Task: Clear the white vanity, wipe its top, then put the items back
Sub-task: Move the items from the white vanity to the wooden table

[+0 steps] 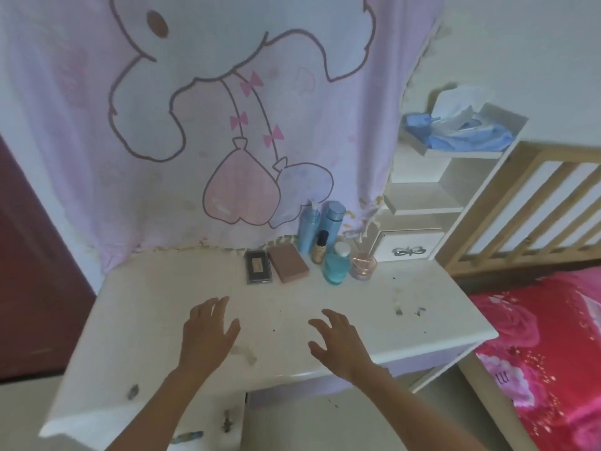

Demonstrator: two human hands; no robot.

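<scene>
- Your left hand (208, 333) is over the white vanity's worktop (146, 314), fingers straight and spread, holding nothing.
- Your right hand (340, 348) is near it, fingers wide and slightly bent, also empty.
- Blue bottles (333, 219), a glass (363, 265), a pink box (287, 263) and a dark palette (258, 266) sit at the worktop's back edge, well apart from both hands.

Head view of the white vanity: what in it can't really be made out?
All in the head view:
Labels on the blue bottles: too blurred to read.
Whatever stands behind the pink cloth: covered by it.
Dark specks on the vanity top: too small to identify.
Contents of the glass cup: blurred.
Drawer front: cut off by the bottom edge.
</scene>
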